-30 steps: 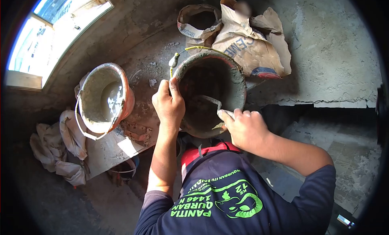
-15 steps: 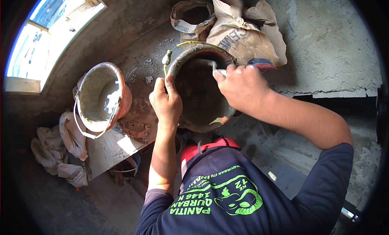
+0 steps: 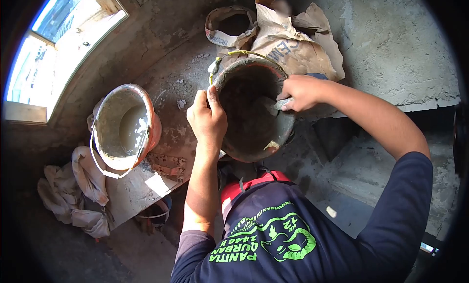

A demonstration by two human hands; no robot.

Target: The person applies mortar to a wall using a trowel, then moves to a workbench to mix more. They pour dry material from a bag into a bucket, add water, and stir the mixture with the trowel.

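Note:
A dark mortar bucket (image 3: 281,141) with a cement-crusted rim is tilted in front of me, its inside in shadow. My left hand (image 3: 209,118) is closed on the bucket's left rim, thumb uppermost. Just beyond that hand rises the yellow-wrapped wire handle (image 3: 238,52), arching over the far rim. Over the right side of the bucket, my right hand (image 3: 302,93) is wrapped round the grey handle of a trowel (image 3: 269,105). The trowel's blade points into the bucket and is hard to make out in the dark.
An orange-rimmed bucket (image 3: 155,129) holding greyish liquid stands to the left. Torn cement bags (image 3: 298,56) lie behind the dark bucket. Pale cloth or sacking (image 3: 90,178) hangs at the left board edge. A concrete ledge (image 3: 395,53) is at right, a window opening (image 3: 73,48) upper left.
My right hand has come down and to the right with the trowel, from the far rim to the bucket's right side. The bucket and my left hand have shifted slightly right in view.

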